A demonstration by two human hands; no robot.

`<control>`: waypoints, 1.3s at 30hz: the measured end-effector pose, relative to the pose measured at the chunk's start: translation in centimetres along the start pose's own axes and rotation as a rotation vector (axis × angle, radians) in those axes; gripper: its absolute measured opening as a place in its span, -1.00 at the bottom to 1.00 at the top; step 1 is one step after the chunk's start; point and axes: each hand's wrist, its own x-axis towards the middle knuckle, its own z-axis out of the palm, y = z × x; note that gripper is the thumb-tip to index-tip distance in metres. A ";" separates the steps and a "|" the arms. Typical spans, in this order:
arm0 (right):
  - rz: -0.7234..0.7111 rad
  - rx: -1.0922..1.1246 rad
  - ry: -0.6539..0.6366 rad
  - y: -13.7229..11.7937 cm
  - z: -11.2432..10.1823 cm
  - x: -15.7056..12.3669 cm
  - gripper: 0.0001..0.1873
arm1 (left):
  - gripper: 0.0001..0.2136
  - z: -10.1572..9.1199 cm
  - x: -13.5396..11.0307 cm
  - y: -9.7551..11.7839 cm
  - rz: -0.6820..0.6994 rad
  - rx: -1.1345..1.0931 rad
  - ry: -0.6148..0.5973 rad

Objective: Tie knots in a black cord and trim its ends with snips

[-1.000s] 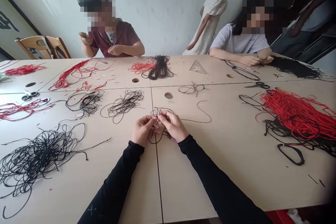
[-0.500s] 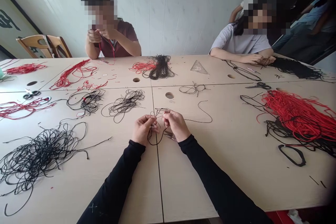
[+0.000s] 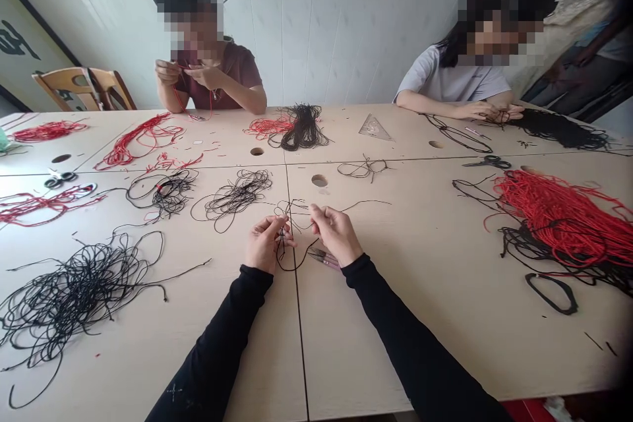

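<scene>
My left hand (image 3: 264,242) pinches a thin black cord (image 3: 291,231) near the middle of the light wooden table (image 3: 346,343). My right hand (image 3: 335,232) pinches the same cord a little to the right, and the strand runs between the two hands. A loop of it hangs below my left fingers onto the table. Its free end trails right past my right hand. Small snips (image 3: 324,256) lie on the table just under my right wrist. Both arms are in black sleeves.
Heaps of black cord lie at the left (image 3: 69,297) and centre (image 3: 235,194); a big red and black heap (image 3: 564,217) is at the right. Scissors (image 3: 487,161) lie far right. Two people sit across, a person at the left (image 3: 208,72) and another at the right (image 3: 459,79).
My hands have drawn apart, pulling the cord between them. The free end on the right has straightened and slid toward me. The snips under my right wrist now show.
</scene>
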 end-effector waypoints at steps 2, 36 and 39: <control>-0.092 -0.110 -0.095 0.0 0.4 -0.3 -0.61 | -0.72 0.0 0.0 0.0 0.005 -0.003 -0.009; -0.123 -0.010 -0.063 -0.3 0.2 -0.1 -0.75 | -0.76 -0.3 0.2 0.1 0.064 -0.036 0.014; -0.214 -0.195 -0.187 -0.3 1.1 -0.6 -0.79 | -0.75 -0.2 0.2 0.2 0.097 -0.017 0.011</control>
